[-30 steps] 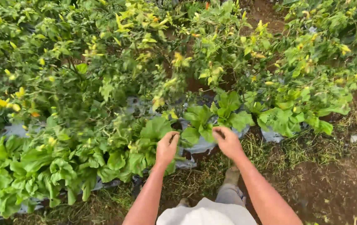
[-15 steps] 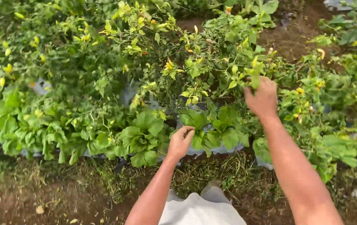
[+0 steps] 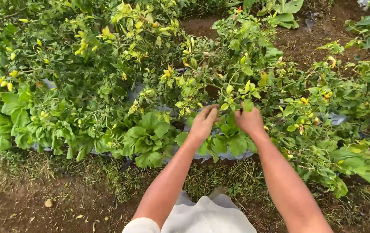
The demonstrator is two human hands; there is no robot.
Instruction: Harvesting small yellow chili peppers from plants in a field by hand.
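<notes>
— What is seen at the centre?
— A pale yellow-green chilli (image 3: 229, 89) is seen hanging on the pepper plant (image 3: 219, 64), just above and between both hands, long axis near upright.

— Which hand is nearer?
— The right hand (image 3: 249, 121) is placed slightly closer; its fingers are curled into the foliage, grip hidden. The left hand (image 3: 203, 123) is shown with fingers (image 3: 210, 113) loosely bent, touching stems. Leafy greens (image 3: 148, 138) and bare soil (image 3: 29, 203) are seen beyond

Glossy yellow peppers (image 3: 80, 45), matt leaves (image 3: 149, 138), grey plastic mulch sheet (image 3: 336, 118).
</notes>
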